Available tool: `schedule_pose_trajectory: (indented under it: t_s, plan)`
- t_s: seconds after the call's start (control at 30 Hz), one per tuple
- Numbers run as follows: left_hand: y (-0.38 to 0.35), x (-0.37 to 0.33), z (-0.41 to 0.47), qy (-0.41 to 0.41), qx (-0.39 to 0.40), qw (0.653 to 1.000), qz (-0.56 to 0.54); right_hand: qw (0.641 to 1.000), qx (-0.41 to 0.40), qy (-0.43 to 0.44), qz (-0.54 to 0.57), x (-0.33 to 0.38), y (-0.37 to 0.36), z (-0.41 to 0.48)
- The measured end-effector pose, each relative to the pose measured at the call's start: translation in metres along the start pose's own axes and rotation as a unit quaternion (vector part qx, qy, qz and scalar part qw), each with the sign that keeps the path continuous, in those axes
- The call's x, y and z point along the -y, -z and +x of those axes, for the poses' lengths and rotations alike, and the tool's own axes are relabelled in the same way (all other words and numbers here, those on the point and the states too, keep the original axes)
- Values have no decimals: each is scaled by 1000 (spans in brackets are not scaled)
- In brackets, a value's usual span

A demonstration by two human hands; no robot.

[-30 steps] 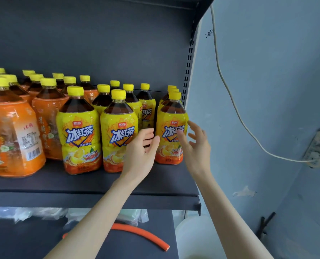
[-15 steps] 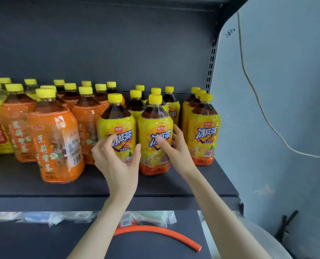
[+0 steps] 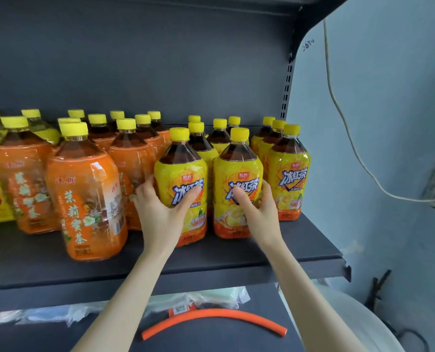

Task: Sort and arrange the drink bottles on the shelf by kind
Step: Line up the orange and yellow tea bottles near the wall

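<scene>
Yellow bottles near shelf edge

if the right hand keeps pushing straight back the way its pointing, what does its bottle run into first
The right hand grips a yellow-label tea bottle and points toward the shelf's rear. Pushed straight back, that bottle would probably first meet the yellow-capped bottle behind it. The gap between them is hard to judge from this view.

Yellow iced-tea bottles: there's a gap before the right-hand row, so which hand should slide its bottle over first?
Right hand, probably: its yellow bottle borders the gap beside the right-hand row. The left hand holds the bottle further away.
</scene>
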State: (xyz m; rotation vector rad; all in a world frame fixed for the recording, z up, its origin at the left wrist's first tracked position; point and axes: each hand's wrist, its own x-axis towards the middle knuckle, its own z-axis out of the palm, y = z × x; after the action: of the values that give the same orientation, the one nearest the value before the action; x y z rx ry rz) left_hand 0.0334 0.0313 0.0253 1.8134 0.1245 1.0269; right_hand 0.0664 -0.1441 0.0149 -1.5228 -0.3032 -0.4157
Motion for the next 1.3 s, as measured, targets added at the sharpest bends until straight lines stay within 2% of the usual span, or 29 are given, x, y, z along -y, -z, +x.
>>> schedule_pose_trajectory:
  t_s: [0.13,0.3,0.5,0.8,0.93,1.3]
  plan:
    - [-3,-5,-7,30,47,990,-126,999,-25,14,-32,0,-1,1]
    - [-9,-6,-9,36,68,979,-186,997,-41,19,-70,-2,-3,8]
    - [-5,-1,-4,47,63,976,-204,998,1,2,-65,-2,-13,20]
    - [-1,7,15,106,146,962,-206,998,46,-28,-22,-6,-26,29]
    - [-4,9,20,123,162,956,-212,999,42,-24,-11,-9,-19,29]
    - [-12,15,20,107,152,963,-193,999,10,-8,-38,-13,-11,29]
